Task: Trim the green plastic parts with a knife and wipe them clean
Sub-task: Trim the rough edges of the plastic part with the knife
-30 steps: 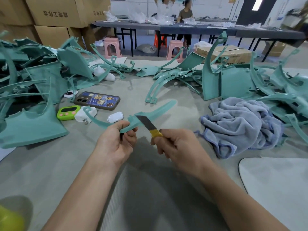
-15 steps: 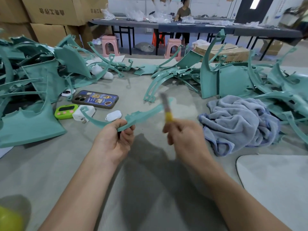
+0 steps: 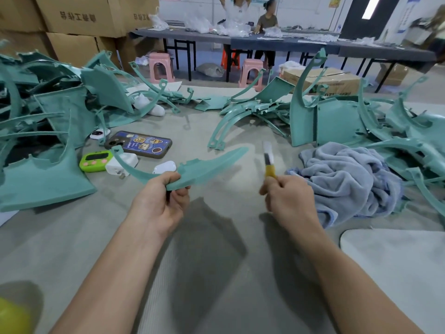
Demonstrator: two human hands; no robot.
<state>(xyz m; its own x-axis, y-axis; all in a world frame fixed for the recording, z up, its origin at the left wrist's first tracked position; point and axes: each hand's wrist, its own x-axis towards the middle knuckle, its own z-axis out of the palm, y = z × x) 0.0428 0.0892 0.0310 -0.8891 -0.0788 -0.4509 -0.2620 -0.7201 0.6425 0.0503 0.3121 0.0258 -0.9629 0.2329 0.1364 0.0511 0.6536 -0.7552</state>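
A gray mat (image 3: 216, 249) runs under both forearms and out past the hands. Beyond and to the outer side of the left hand (image 3: 159, 203) lies a big heap of green plastic parts (image 3: 48, 131), panels and curved strips tangled together. A second heap (image 3: 337, 121) spreads beyond and to the outer side of the right hand (image 3: 289, 201). A crumpled blue-gray towel (image 3: 349, 182) sits just beside the right hand, on its outer side, in front of that second heap.

The left hand grips one long curved green part (image 3: 207, 165) near its middle, fingers curled under it and thumb on top. The part is held off the mat; its pointed end reaches toward the right hand and its thin hooked end sweeps out the other way.

Just beyond the left hand lie a phone (image 3: 142, 144) in a blue pictured case, a green timer (image 3: 95, 161), a white charger (image 3: 120, 165) and a small white case (image 3: 165, 167), the last one partly hidden behind the held part.

The right hand is closed around the yellow handle of a knife (image 3: 269, 162), whose blade points up and away from the person. The blade is blurred and stands apart from the green part, with bare mat between them.
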